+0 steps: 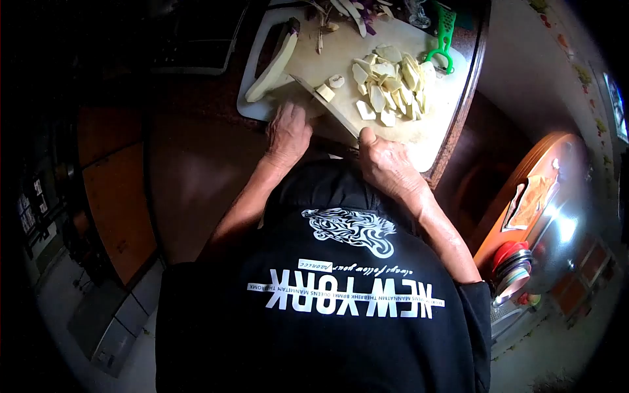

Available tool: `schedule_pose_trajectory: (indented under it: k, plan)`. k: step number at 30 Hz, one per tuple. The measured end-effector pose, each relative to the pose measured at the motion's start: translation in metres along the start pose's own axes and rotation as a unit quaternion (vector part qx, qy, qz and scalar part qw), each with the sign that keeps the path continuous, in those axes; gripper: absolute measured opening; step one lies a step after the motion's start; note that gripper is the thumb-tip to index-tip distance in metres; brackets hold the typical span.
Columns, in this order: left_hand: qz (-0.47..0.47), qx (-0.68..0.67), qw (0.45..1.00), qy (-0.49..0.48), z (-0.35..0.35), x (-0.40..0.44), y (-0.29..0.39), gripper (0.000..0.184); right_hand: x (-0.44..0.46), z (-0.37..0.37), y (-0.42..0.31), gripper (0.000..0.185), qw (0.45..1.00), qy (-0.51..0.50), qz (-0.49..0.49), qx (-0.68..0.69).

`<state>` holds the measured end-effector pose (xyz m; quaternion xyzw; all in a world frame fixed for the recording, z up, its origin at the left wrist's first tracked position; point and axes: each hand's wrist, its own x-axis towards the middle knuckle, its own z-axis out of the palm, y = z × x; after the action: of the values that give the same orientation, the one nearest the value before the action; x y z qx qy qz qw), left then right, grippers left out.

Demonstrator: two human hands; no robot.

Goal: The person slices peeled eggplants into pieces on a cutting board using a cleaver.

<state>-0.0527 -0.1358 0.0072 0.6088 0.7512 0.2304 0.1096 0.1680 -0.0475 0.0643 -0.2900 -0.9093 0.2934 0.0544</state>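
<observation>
My right hand (390,162) is closed around the handle of a knife (331,109), whose blade slants up and left over the near part of the white cutting board (419,141). My left hand (289,133) is at the board's near edge, left of the blade, its fingers curled; what they hold, if anything, is hidden. Two small pale chunks (325,92) lie just beyond the blade. A heap of cut, peeled eggplant pieces (393,85) covers the right half. Along the left side lies a whole peeled eggplant (275,67) with its dark stem end.
A green peeler (445,36) rests at the board's far right corner. Purple and white peelings (354,13) are scattered at the far edge. Off to the right stands a round wooden table (508,209) with a cloth and stacked bowls (513,265).
</observation>
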Motion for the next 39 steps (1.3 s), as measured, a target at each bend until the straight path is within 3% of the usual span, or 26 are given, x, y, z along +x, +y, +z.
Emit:
schedule_pose_trajectory:
  k: [3, 6, 9, 10, 13, 14, 18, 21, 25, 28, 35, 39]
  plan:
    - [0.006, -0.025, 1.000, -0.011, -0.004, -0.002, 0.000, 0.025, 0.001, -0.008, 0.004, 0.012, 0.999, -0.003, 0.017, 0.032]
    - [0.030, -0.113, 0.991, 0.069, -0.009, -0.017, -0.003, 0.048, -0.007, -0.022, 0.013, 0.019, 0.979, -0.051, 0.112, 0.165]
    - [0.043, -0.141, 0.983, 0.104, -0.011, -0.025, -0.006, 0.049, -0.014, -0.030, 0.019, 0.019, 0.951, -0.048, 0.153, 0.264]
    - [0.045, -0.155, 0.980, 0.114, -0.010, -0.027, -0.006, 0.049, -0.015, -0.032, 0.019, 0.020, 0.923, -0.065, 0.212, 0.315]
    - [0.043, -0.192, 0.976, 0.097, -0.011, -0.025, -0.004, 0.049, -0.021, -0.022, 0.035, 0.020, 0.919, -0.031, 0.192, 0.342]
    - [0.043, -0.192, 0.976, 0.098, -0.011, -0.026, -0.005, 0.049, -0.026, -0.024, 0.036, 0.021, 0.891, -0.030, 0.230, 0.391]
    - [0.041, -0.143, 0.987, 0.062, -0.007, -0.019, -0.007, 0.051, -0.038, -0.033, 0.039, 0.022, 0.902, 0.008, 0.227, 0.366]
    - [0.051, -0.130, 0.989, 0.056, -0.006, -0.001, 0.003, 0.055, -0.049, -0.039, 0.037, 0.019, 0.859, 0.040, 0.265, 0.436]
    - [0.061, -0.128, 0.988, 0.058, -0.004, 0.030, 0.023, 0.053, -0.059, -0.047, 0.032, 0.019, 0.855, 0.086, 0.262, 0.440]
    - [0.101, -0.037, 0.991, 0.076, 0.004, 0.050, 0.029, 0.058, -0.068, -0.046, 0.039, 0.016, 0.864, 0.103, 0.248, 0.426]
    - [0.126, -0.021, 0.992, 0.013, 0.020, 0.083, 0.018, 0.050, -0.080, -0.047, 0.042, 0.015, 0.860, 0.116, 0.274, 0.413]
    - [0.009, -0.041, 0.999, -0.011, 0.022, 0.113, 0.011, 0.053, -0.080, -0.049, 0.037, 0.014, 0.854, 0.139, 0.278, 0.418]
